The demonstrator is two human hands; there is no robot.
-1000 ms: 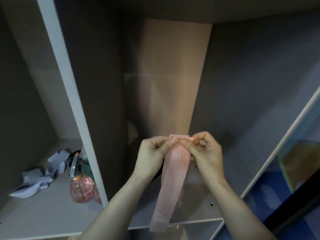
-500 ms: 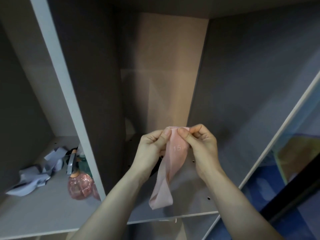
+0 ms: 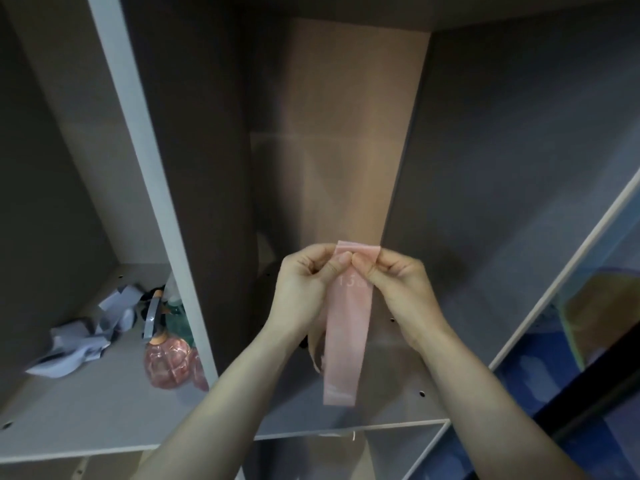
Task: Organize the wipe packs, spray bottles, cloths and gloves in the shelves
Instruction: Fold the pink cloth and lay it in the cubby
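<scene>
Pink strip [image 3: 346, 337], thin and limp, one of it, with pale digits near the top: cloth or glove, cannot tell. It hangs in front of the right-hand shelf bay [image 3: 398, 407], above its floor, touching nothing. Left hand [image 3: 304, 289] and right hand [image 3: 398, 282] each pinch its top edge, thumbs side by side.

Risk, judged: one pinch slipping would let the strip swing and drop crumpled, or off the front edge.

Count, left bay [image 3: 86, 410]: pale blue cloths [image 3: 83, 337], one heap, number unclear; pink spray bottle [image 3: 166, 362], one, with a green one [image 3: 178, 323] behind.
</scene>
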